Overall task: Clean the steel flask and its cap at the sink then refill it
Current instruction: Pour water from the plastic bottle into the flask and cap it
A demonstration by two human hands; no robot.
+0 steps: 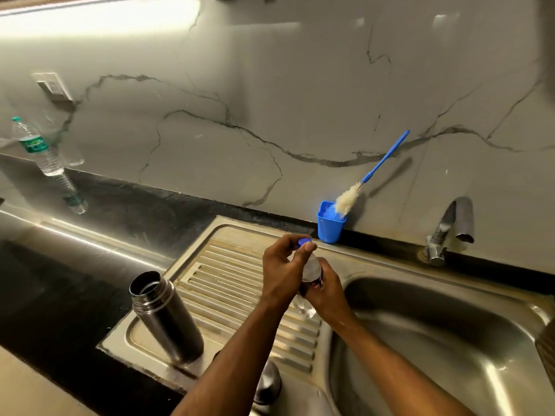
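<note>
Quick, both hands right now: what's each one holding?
Left hand: closed, fingers on the blue cap of a plastic bottle.
Right hand: closed around that bottle's body.

wall (270, 100): grey-veined marble | countertop (126, 205): black, glossy | light strip (90, 13): top left

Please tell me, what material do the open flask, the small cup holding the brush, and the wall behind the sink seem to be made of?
The flask looks like brushed steel with a dark sheen and soft highlights. The cup seems to be blue plastic, evenly coloured and matte. The wall looks like polished marble or marble-look tile: grey veins and glossy reflections; which of the two I cannot tell.
</note>
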